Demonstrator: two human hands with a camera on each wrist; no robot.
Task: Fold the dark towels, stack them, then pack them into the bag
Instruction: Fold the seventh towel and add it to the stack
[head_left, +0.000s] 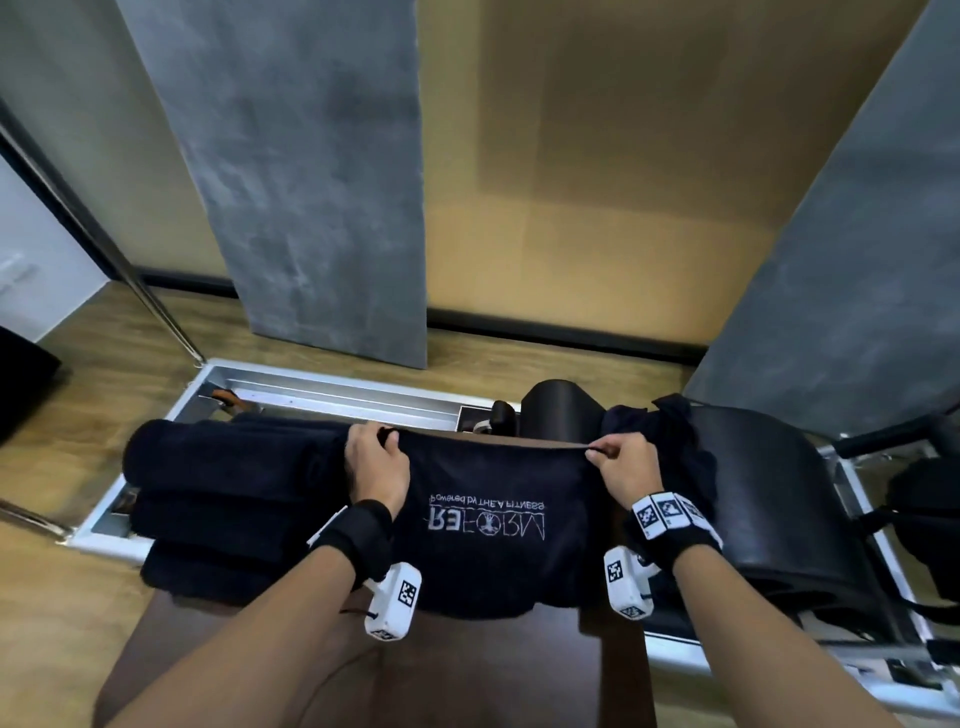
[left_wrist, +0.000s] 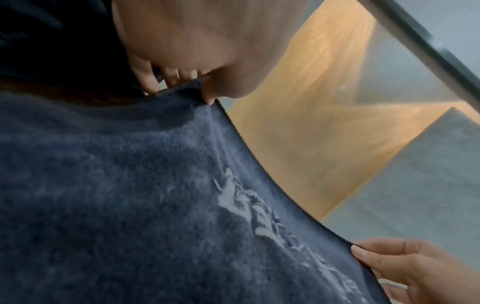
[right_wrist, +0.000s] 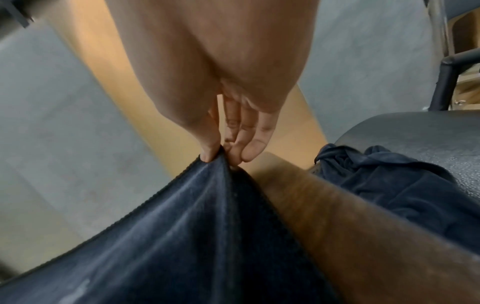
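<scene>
both hands pinch far edge of towel (head_left: 498, 525), left hand (head_left: 376, 467) at left corner, right hand (head_left: 621, 467) at right; towel lies on worktop (head_left: 363, 670), long axis left-right, nearer edge toward person.

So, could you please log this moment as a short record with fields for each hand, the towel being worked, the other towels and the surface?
left hand: pinches the far left corner of the logo towel
right hand: pinches the far right corner
logo towel: dark, white lettering up, far edge lifted and stretched between the hands
rolled towels: three dark ones, left of the logo towel
loose dark cloth: crumpled, to the right, on the black padded seat
surface: brown bench
bag: not identifiable
</scene>
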